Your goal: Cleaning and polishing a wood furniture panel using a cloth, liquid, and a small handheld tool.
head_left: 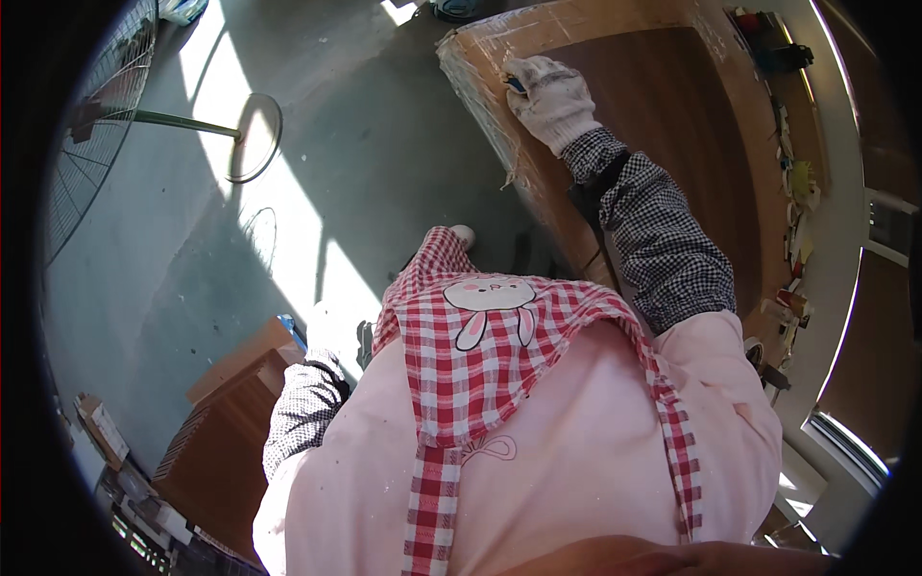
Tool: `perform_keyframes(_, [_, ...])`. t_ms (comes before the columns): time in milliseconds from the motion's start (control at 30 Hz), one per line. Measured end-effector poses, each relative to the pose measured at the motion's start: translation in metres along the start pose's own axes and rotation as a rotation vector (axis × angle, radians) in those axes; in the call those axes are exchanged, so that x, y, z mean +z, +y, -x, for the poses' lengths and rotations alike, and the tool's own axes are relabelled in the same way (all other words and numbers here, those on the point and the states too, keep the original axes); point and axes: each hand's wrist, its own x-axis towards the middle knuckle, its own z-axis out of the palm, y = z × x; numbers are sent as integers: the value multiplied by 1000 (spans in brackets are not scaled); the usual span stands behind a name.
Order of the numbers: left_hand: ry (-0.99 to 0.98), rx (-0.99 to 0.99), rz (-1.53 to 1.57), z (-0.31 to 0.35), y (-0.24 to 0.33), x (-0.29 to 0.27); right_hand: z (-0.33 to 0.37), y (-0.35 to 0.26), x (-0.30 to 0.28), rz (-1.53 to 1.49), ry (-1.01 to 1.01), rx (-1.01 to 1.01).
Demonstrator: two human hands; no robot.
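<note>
My right hand (pixel 552 101), in a white knit glove, is closed over the left edge of a work table. A small dark blue thing (pixel 517 84) pokes out of its fingers; too little of it shows to tell its kind. Beside that hand a brown wood-grain panel (pixel 663 115) lies on the table's cardboard-covered top (pixel 499 58). My left hand (pixel 328 331) hangs low at my side in bright sunlight, its glove washed out and its fingers unclear. Close to it are a blue strip (pixel 292 332) and a stack of brown boards (pixel 221 442).
A wire-caged fan (pixel 106 125) with a round base (pixel 254 139) stands at the far left. Cardboard (pixel 230 363) tops the board stack. Tools and scraps (pixel 792 192) line the table's right side. Torn clear film (pixel 480 106) hangs along the table's left edge.
</note>
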Motion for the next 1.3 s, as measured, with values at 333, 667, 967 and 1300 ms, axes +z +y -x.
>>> perform_keyframes(333, [192,-199,414,28,10,75,-83,-13,-22,7,-188,104])
perform_keyframes(667, [-111,-134,413,-37,4,-79,25,-6,-52,-63,-377,51])
perform_keyframes(967, [-89,-420,823,-123,8,-157,261,-36,-95,-129,-283,174])
perform_keyframes(1300, [205,-21,1027,-192,108,-214,535,-112,-142,-138,-159,1060])
